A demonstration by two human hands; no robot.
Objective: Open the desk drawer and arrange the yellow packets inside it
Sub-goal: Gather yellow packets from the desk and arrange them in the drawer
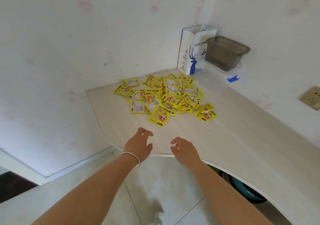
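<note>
A loose heap of small glossy yellow foil packets [166,96] lies on the pale wood-grain desk top [233,138], toward its back corner, many overlapping so the lower ones are partly hidden; their print is too small to read. No drawer shows from this angle. Both hands hover over the desk's curved front edge, near the heap but apart from it: the left hand [138,144], with a thin silver bangle [131,157] at the wrist, and the right hand [184,149] each have fingers spread and curled, holding nothing. Behind the heap stands a white paper carrier bag [192,51] with a blue deer print, its contents unseen. Beside it a smoky translucent plastic box [225,53] with a lid sits on clear containers [230,74]; whether anything is inside cannot be made out.
</note>
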